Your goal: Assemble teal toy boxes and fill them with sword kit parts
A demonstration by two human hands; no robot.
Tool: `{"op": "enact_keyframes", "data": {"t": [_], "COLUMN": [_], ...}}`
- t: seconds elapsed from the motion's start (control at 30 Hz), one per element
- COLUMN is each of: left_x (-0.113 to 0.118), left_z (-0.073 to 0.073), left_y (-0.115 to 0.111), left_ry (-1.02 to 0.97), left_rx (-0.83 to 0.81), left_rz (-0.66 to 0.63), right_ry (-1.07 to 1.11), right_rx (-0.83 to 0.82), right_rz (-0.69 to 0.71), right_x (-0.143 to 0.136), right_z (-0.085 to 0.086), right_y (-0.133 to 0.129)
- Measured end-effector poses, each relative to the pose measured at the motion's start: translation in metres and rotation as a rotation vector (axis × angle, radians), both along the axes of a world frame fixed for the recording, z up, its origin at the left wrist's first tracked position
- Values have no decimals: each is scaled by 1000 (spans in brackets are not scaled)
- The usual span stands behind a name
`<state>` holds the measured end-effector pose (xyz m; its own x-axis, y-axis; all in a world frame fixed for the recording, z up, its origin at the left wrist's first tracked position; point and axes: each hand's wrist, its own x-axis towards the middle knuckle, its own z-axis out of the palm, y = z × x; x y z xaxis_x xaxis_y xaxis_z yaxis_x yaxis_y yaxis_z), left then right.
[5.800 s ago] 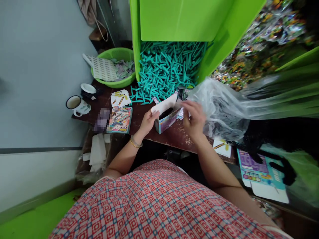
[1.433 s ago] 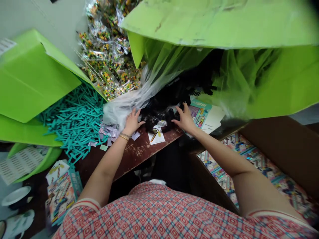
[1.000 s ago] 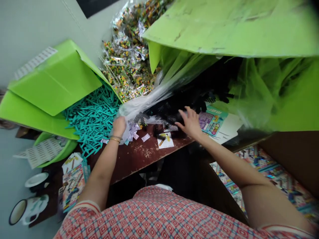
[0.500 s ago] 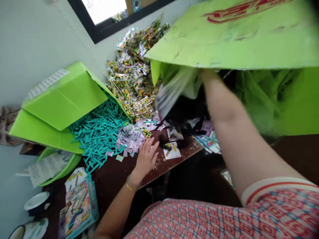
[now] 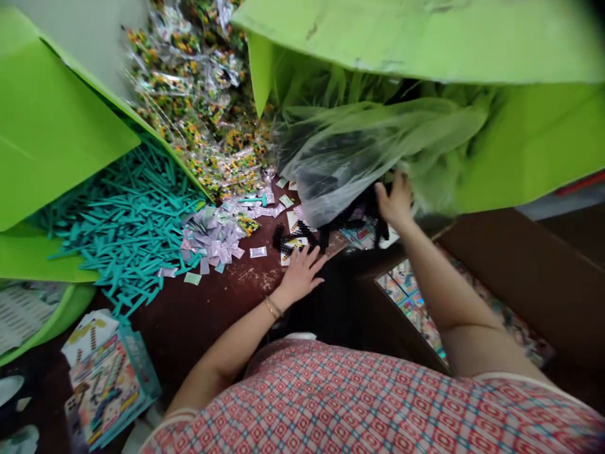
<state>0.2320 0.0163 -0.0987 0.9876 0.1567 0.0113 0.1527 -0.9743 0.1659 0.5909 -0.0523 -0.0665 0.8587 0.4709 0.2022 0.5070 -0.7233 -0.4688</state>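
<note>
My left hand [image 5: 302, 277] lies over the table's front edge with its fingers spread, holding nothing. Just beyond its fingertips are black lattice-like plastic pieces [image 5: 300, 233] and a printed card [image 5: 287, 254]. At the mouth of the large green box [image 5: 534, 145], my right hand [image 5: 397, 200] reaches forward, thumb and fingers apart, with nothing visibly gripped. Beside it hang a clear plastic bag [image 5: 340, 170] and more dark pieces, partly hidden by the plastic. Below the bag, printed leaflets [image 5: 362, 236] lie at the table edge.
Teal sticks [image 5: 127, 227] spill from another green box [image 5: 51, 126] at left. Small lilac packets [image 5: 215, 233] and a heap of filled clear bags [image 5: 198, 113] lie nearby. Printed boxes [image 5: 113, 384] stand front left. An open brown carton [image 5: 515, 252] holds more boxes at lower right.
My right hand has come back from inside the large green box to its mouth, and the plastic bag now drapes lower and wider. My left hand stays open near the edge. The view has shifted.
</note>
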Motion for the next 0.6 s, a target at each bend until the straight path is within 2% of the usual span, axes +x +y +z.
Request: {"op": "enact_keyframes", "data": {"t": [0.1,0.2,0.27,0.33,0.43,0.5,0.53,0.6], "left_x": [40,74,92,105,115,110,105,90], "left_z": [-1,9,21,36,56,68,72,78], "left_y": [17,51,87,129,187,210,215,209], "left_ry": [12,12,16,-6,-74,-93,-97,-112], "left_rx": [19,65,108,141,153,137,128,117], "left_rz": [-34,-43,25,159,331,383,394,408], "right_ry": [19,38,92,154,242,297,316,338], "right_rx": [-136,-183,-173,-152,-155,-172,-170,-129], "right_rz": [37,30,-12,-63,-36,82,158,301], "right_x": [-48,-73,-81,-89,-98,-94,-88,-63], "right_z": [-27,-30,-21,-9,10,22,28,39], "right_y": [20,59,89,118,149,152,146,124]}}
